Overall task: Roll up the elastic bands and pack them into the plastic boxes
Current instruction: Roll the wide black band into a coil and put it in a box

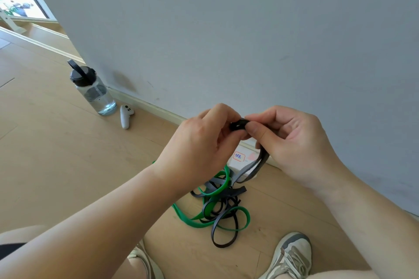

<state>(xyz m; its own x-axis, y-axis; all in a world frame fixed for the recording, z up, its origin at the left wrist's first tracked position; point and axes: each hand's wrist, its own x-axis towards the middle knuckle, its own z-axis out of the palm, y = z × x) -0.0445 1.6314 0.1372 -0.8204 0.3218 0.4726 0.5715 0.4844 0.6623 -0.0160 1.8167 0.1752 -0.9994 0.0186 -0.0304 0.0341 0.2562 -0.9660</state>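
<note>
My left hand (204, 142) and right hand (292, 142) pinch the dark grey flat rubber band (238, 125) at its rolled end, fingers (257, 131) curled. It looks light, limp and springy, so I judge gripping the roll's sides best.

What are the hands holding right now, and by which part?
The left hand and right hand both pinch the black band at its rolled end. The rest hangs down to the pile.
</note>
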